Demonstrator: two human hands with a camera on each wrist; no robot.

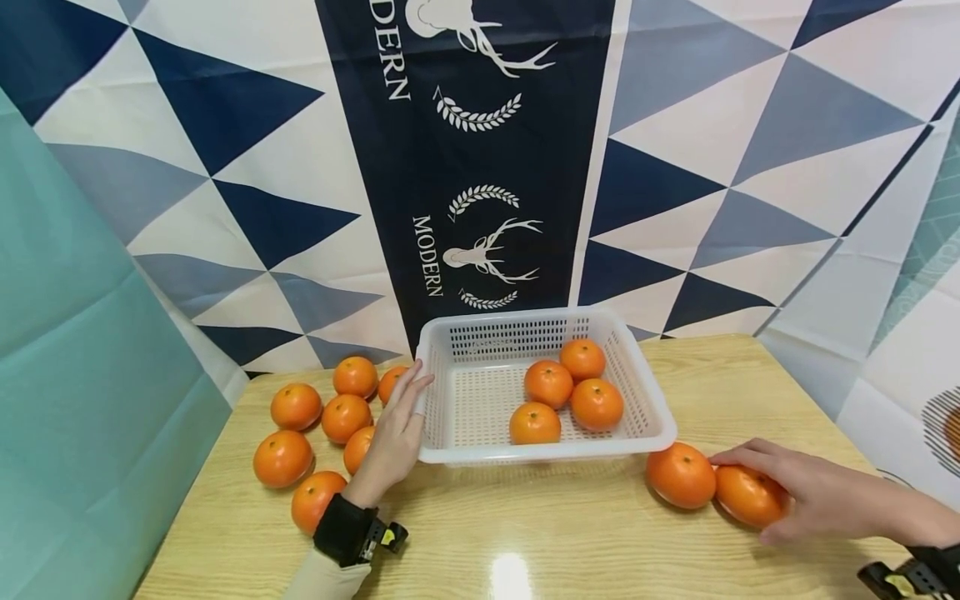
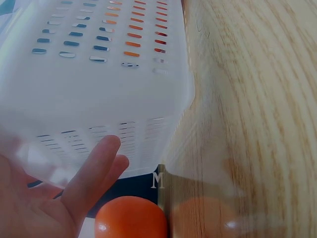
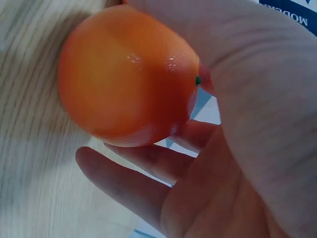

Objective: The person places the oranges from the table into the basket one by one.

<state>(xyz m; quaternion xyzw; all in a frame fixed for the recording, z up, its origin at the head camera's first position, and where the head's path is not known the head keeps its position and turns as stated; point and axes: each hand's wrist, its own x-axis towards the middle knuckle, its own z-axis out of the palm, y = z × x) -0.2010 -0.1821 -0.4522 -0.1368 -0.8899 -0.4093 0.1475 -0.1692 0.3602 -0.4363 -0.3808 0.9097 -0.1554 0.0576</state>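
A white slotted plastic basket (image 1: 543, 455) stands at the middle back of the table, with several oranges (image 1: 597, 405) in its right half. My left hand (image 1: 394, 437) rests against the basket's left side, fingers extended along the wall and rim. The left wrist view shows the fingers beside the basket wall (image 2: 99, 89). At the right, my right hand (image 1: 813, 492) grips an orange (image 1: 752, 497) from above and the side, low on the table. Its thumb and fingers flank the fruit (image 3: 126, 79) in the right wrist view. Another orange (image 1: 681, 475) sits close against it, by the basket's front right corner.
Several loose oranges (image 1: 296, 407) lie on the left of the wooden table (image 1: 465, 533), some close by my left forearm. Patterned cloth (image 1: 480, 167) hangs behind the table's back edge, and a teal cloth (image 1: 90, 375) hangs at the left.
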